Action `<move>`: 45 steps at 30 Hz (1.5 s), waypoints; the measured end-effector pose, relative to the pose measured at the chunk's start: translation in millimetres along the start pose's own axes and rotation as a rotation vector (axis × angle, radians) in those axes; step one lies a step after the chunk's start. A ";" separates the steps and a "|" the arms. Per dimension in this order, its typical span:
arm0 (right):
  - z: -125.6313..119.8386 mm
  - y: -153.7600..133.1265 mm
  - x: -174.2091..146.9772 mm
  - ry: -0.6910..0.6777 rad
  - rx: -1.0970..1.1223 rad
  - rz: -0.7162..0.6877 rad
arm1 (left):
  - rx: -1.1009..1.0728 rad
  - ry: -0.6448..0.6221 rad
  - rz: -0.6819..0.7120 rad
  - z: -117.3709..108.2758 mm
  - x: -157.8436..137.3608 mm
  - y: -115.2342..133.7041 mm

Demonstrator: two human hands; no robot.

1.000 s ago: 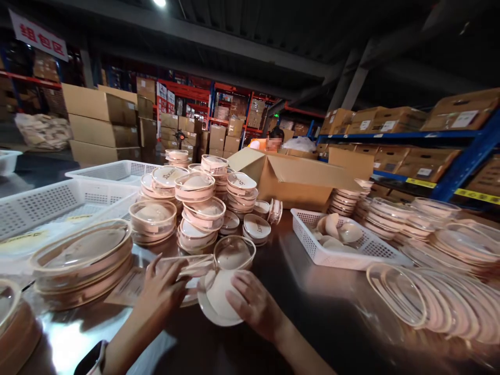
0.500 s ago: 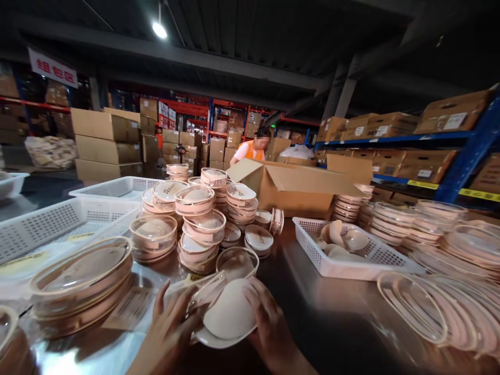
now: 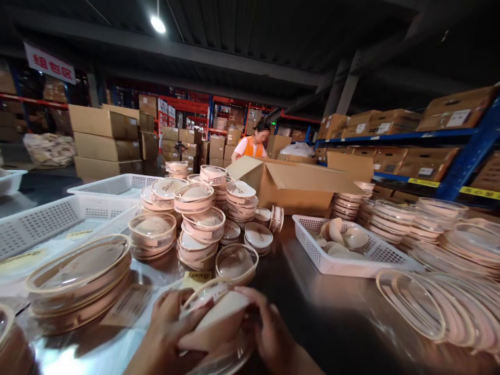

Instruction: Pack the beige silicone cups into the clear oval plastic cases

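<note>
Low in the middle, a beige moulded cup like a bra pad (image 3: 222,320) stands tilted and folded between my two hands. My left hand (image 3: 170,325) is closed around its left side, fingers across the front. On the right edge, my right hand (image 3: 271,325) pinches the cup with thumb and fingers. A clear round lid or box (image 3: 207,292) shows behind the cup, and more clear plastic lies beneath it; how they join is hidden. Just beyond my hands sits a round box with a clear lid (image 3: 236,260), next to a yellow printed label (image 3: 197,278).
Stacks of round lidded boxes (image 3: 199,224) rise ahead. White baskets (image 3: 70,208) stand left; another basket (image 3: 351,265) at right holds beige cups. Clear-lidded boxes (image 3: 414,307) lean in a row at far right. A co-worker (image 3: 252,146) stands behind an open carton (image 3: 297,192).
The beige cup has turned from lying face-up to tilted on edge and folded. My left hand has closed around it, and clear plastic now shows above and below it.
</note>
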State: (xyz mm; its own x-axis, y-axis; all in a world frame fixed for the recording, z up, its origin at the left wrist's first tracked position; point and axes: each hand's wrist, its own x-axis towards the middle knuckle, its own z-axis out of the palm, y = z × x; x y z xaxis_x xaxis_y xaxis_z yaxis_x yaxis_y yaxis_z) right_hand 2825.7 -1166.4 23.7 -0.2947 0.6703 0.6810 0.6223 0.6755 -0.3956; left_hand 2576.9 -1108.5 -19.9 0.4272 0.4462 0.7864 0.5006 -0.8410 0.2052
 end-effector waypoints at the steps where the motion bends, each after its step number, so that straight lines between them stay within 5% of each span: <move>1: -2.9 2.0 1.8 0.013 0.092 0.080 | -0.104 -0.056 -0.093 -4.4 1.6 2.2; 3: -7.2 7.6 5.7 -0.019 0.174 0.188 | -0.205 -0.179 -0.178 -12.8 6.6 5.1; 9: 2.5 24.1 6.2 -0.381 0.131 0.274 | -0.162 -0.481 0.005 -28.8 22.4 0.0; 13: 7.1 11.3 6.1 -0.326 0.253 0.382 | -0.214 -0.532 0.029 -30.0 22.6 -1.6; 16: 7.3 -2.7 9.0 -0.284 0.334 0.260 | -0.211 -0.570 0.074 -27.7 21.0 -1.6; 20: 16.4 -7.3 4.5 -0.485 0.202 -0.046 | -0.237 -0.577 0.109 -29.4 22.9 -2.6; 24: 26.6 -1.1 -7.0 -0.220 0.022 -0.105 | -0.333 -0.629 0.229 -38.1 28.9 -1.5; 28: 24.5 7.5 -11.4 -0.063 -0.156 -0.019 | -0.265 -0.542 0.199 -36.8 29.6 -2.0; 32: 22.0 16.6 -8.9 -0.233 -0.309 0.364 | -0.174 -0.385 -0.013 -20.0 23.8 -7.3; 35: 25.7 23.0 -5.2 -0.285 -0.150 0.579 | -0.152 -0.299 -0.155 -9.3 18.6 -9.6; 39: 31.7 37.7 -2.5 -0.175 0.221 0.654 | -0.219 -0.246 -0.158 -4.0 12.8 -9.1; 41: 31.9 46.9 -2.7 -0.157 0.262 0.692 | -0.276 -0.246 -0.165 0.6 9.4 -9.9; 45: 26.2 57.7 -2.7 -0.125 0.232 0.695 | -0.297 -0.261 -0.392 17.9 -0.1 -15.6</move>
State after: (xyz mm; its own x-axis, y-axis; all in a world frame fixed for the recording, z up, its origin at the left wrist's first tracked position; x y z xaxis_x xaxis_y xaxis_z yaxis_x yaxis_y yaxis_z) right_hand 2843.4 -1121.2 -17.1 0.0223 0.9874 0.1568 0.5303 0.1213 -0.8391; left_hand 2582.6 -1090.0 -33.6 0.4429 0.7725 0.4552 0.4419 -0.6298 0.6388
